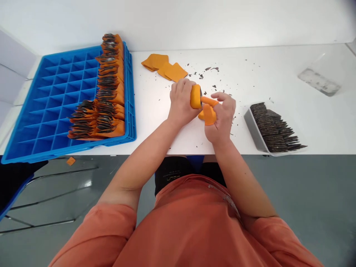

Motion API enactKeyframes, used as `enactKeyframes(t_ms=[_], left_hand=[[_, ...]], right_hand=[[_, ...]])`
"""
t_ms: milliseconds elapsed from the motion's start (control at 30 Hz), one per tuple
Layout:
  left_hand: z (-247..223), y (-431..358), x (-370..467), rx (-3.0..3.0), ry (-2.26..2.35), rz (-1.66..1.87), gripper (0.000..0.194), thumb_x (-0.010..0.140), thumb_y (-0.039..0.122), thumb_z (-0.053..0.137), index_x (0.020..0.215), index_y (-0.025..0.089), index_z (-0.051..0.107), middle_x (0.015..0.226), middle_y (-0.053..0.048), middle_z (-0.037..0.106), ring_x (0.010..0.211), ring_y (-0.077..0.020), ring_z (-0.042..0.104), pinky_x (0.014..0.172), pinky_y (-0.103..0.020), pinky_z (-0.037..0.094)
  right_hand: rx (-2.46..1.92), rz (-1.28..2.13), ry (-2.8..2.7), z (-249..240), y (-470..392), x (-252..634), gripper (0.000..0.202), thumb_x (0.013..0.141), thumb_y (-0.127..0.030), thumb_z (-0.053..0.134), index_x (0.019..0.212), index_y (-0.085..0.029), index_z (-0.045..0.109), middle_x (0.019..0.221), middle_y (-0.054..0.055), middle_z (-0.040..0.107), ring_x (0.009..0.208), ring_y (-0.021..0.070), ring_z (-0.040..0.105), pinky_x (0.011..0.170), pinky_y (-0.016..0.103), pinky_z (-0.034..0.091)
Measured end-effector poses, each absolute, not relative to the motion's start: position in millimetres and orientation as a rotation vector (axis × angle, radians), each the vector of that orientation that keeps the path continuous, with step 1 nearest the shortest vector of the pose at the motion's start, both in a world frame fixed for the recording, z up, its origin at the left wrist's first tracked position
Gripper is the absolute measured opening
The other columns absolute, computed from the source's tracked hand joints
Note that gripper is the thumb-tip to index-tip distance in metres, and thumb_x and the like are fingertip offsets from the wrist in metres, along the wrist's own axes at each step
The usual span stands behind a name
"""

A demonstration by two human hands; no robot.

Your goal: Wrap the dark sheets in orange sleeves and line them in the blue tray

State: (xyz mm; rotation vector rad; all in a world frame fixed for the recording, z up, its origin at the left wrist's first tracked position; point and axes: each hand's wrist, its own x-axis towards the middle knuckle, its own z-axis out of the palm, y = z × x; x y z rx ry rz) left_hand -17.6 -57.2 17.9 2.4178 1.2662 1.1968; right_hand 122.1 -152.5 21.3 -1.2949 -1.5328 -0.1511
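My left hand (pixel 182 98) is wrapped round an orange pouch (pixel 195 96) with a dark edge on its right side. Orange covers sit on the thumb and a finger of my right hand (pixel 221 115), and the covered fingertip touches the pouch's dark edge. Whether the right fingers pinch anything is too small to tell. Under the hands lies another orange piece (pixel 201 115), partly hidden. Beyond my left hand, flat orange pouches (pixel 177 72) overlap on the white table (pixel 150 122).
At left, a blue divided tray (pixel 47 111) holds rows of orange pouches with dark pieces (pixel 109 92). A clear container (pixel 254 129) of stacked dark pieces (pixel 272 129) stands right. A transparent container (pixel 319 81) is farther back. Dark flakes (pixel 208 69) lie scattered beyond the hands.
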Motion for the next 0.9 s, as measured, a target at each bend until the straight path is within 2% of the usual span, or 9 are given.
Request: enactKeyframes(t_ms=[67, 233, 367, 533, 733, 900], left_hand=[[17.7, -56.7, -18.0, 2.414, 1.255, 1.206, 0.060, 0.097, 0.079, 0.069, 0.130, 0.029, 0.063, 0.133, -0.014, 0.063, 0.136, -0.0403, 0.055, 0.116, -0.061, 0.043], [15.8, -54.7, -19.4, 2.401, 1.254, 1.217, 0.062, 0.095, 0.080, 0.071, 0.129, 0.028, 0.062, 0.131, -0.014, 0.063, 0.135, -0.0405, 0.055, 0.117, -0.061, 0.042], [15.0, -53.8, -20.5, 2.406, 1.261, 1.207, 0.061, 0.095, 0.078, 0.072, 0.131, 0.029, 0.062, 0.132, -0.014, 0.062, 0.137, -0.0410, 0.053, 0.117, -0.061, 0.041], [17.8, -56.0, -19.5, 2.414, 1.217, 1.210, 0.060, 0.096, 0.078, 0.071, 0.131, 0.029, 0.062, 0.131, -0.014, 0.063, 0.136, -0.0404, 0.054, 0.118, -0.062, 0.041], [16.4, -54.8, -21.2, 2.434, 1.094, 1.213, 0.061, 0.095, 0.080, 0.071, 0.129, 0.030, 0.064, 0.129, -0.012, 0.065, 0.130, -0.0369, 0.057, 0.118, -0.060, 0.042], [15.7, -54.9, -20.4, 2.427, 1.098, 1.206, 0.058, 0.093, 0.078, 0.075, 0.121, 0.029, 0.065, 0.125, -0.013, 0.067, 0.130, -0.0382, 0.058, 0.114, -0.060, 0.045]], right_hand=[[-1.297, -0.118, -1.562, 20.8, -152.5, 122.5, 0.043, 0.116, -0.054, 0.040, 0.110, -0.027, 0.073, 0.130, 0.011, 0.065, 0.123, 0.0289, 0.061, 0.108, 0.057, 0.052], [-1.271, -0.083, -1.540, 21.0, -152.2, 122.8, 0.041, 0.115, -0.054, 0.043, 0.119, -0.028, 0.074, 0.133, 0.012, 0.064, 0.124, 0.0297, 0.060, 0.109, 0.057, 0.051], [-1.305, -0.002, -1.548, 21.4, -152.4, 122.3, 0.042, 0.115, -0.055, 0.043, 0.119, -0.028, 0.074, 0.131, 0.011, 0.066, 0.123, 0.0288, 0.061, 0.110, 0.056, 0.051], [-1.226, 0.040, -1.528, 20.9, -153.2, 121.3, 0.039, 0.114, -0.055, 0.044, 0.112, -0.029, 0.073, 0.129, 0.008, 0.069, 0.118, 0.0258, 0.063, 0.109, 0.053, 0.052], [-1.244, 0.027, -1.568, 17.6, -151.4, 121.1, 0.032, 0.112, -0.052, 0.050, 0.112, -0.028, 0.070, 0.129, 0.010, 0.069, 0.119, 0.0277, 0.062, 0.109, 0.055, 0.051], [-1.281, 0.026, -1.578, 15.8, -151.2, 123.1, 0.025, 0.106, -0.047, 0.061, 0.096, -0.026, 0.068, 0.125, 0.010, 0.071, 0.114, 0.0283, 0.062, 0.104, 0.055, 0.053]])
